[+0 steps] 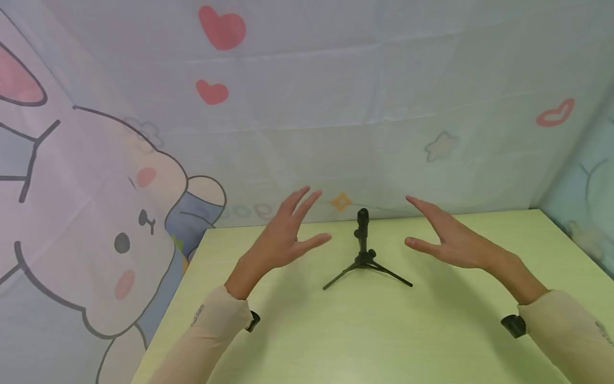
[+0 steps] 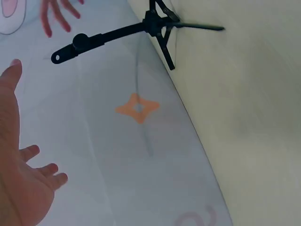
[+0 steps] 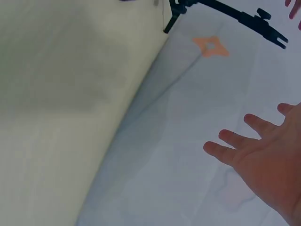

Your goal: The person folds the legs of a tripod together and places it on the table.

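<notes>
A small black tripod [image 1: 363,242] stands upright on the table, its thin legs spread and its short column topped by a narrow head. To its left my left hand [image 1: 283,237] hovers with fingers extended and thumb pointing toward the column. My right hand [image 1: 455,240] is held up on the other side, palm turned inward, fingers straight. Both hands are apart from the tripod and hold nothing. In the left wrist view the tripod [image 2: 153,23] lies sideways across the top, beyond the left hand [image 2: 23,188]. The right wrist view shows the right hand's spread fingers [image 3: 235,141] below the tripod [image 3: 240,16].
The pale yellow-green table [image 1: 364,341] ends at a cloth backdrop [image 1: 326,106] printed with hearts and stars. A large cartoon rabbit [image 1: 120,224] is printed on the cloth at left. Each sleeve has a black wrist device [image 1: 514,325] at its cuff.
</notes>
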`<state>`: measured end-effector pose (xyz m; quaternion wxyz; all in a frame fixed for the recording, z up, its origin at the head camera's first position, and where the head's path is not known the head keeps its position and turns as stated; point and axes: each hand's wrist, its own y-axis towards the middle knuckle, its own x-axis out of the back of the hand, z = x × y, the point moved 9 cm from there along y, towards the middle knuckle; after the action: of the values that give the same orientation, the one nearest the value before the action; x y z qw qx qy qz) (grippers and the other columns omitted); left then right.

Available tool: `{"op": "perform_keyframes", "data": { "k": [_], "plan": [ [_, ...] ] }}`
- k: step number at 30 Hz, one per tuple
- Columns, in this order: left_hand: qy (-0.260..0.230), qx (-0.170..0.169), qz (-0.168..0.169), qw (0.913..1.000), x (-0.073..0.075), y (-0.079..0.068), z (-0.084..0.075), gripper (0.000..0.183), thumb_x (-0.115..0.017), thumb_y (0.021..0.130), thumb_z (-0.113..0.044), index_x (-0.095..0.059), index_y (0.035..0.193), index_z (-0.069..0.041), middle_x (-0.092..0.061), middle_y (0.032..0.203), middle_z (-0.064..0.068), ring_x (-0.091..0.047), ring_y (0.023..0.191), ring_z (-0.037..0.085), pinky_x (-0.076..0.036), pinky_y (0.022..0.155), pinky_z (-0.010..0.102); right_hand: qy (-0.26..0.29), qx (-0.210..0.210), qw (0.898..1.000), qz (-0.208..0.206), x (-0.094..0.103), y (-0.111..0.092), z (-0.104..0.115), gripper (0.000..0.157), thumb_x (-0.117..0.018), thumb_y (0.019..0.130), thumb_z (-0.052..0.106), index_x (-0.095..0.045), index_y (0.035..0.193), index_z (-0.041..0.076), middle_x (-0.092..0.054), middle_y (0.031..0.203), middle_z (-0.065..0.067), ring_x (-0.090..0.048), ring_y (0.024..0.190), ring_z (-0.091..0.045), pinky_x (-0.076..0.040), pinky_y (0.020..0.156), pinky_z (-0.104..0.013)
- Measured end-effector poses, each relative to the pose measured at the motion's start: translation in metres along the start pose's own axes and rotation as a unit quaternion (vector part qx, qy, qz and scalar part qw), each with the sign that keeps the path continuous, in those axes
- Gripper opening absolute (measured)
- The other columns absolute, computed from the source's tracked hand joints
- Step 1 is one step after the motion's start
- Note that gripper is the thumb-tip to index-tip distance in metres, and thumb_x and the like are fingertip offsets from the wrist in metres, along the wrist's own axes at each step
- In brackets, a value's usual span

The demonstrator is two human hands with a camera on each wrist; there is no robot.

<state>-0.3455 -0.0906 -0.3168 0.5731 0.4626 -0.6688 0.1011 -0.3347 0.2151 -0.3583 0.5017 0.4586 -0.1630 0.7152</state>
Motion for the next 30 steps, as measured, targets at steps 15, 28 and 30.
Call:
{"op": "perform_keyframes", "data": {
  "k": [15, 28, 30],
  "plan": [
    [-0.126, -0.060, -0.091, 0.9859, -0.031, 0.024, -0.036, 0.065, -0.070, 0.102, -0.033, -0.041, 0.158, -0.017, -0.039, 0.159, 0.003, -0.038, 0.146, 0.018, -0.042, 0.117, 0.047, 0.035, 0.024, 0.999, 0.019, -0.072, 0.006, -0.005, 0.082, -0.064, 0.101, 0.054, -0.033, 0.163, 0.011, -0.038, 0.163, -0.009, -0.035, 0.149, -0.034, -0.034, 0.119, -0.061],
    [-0.160, -0.092, -0.115, 0.9762, -0.068, 0.037, -0.045, 0.058, -0.074, 0.098, -0.016, -0.050, 0.150, -0.007, -0.049, 0.149, 0.008, -0.053, 0.132, 0.024, -0.055, 0.102, 0.039, 0.056, 0.061, 0.997, 0.006, -0.110, 0.014, -0.006, 0.048, -0.067, 0.104, 0.023, -0.056, 0.140, -0.007, -0.066, 0.125, -0.023, -0.067, 0.107, -0.039, -0.062, 0.084, -0.050],
    [-0.163, -0.102, -0.120, 0.9739, -0.071, 0.038, -0.047, 0.058, -0.075, 0.098, -0.011, -0.051, 0.150, -0.005, -0.050, 0.147, 0.011, -0.055, 0.129, 0.026, -0.057, 0.101, 0.039, 0.053, 0.069, 0.996, 0.005, -0.112, 0.014, -0.005, 0.042, -0.068, 0.103, 0.018, -0.059, 0.135, -0.008, -0.068, 0.119, -0.022, -0.070, 0.099, -0.035, -0.063, 0.079, -0.044]
  ]
}}
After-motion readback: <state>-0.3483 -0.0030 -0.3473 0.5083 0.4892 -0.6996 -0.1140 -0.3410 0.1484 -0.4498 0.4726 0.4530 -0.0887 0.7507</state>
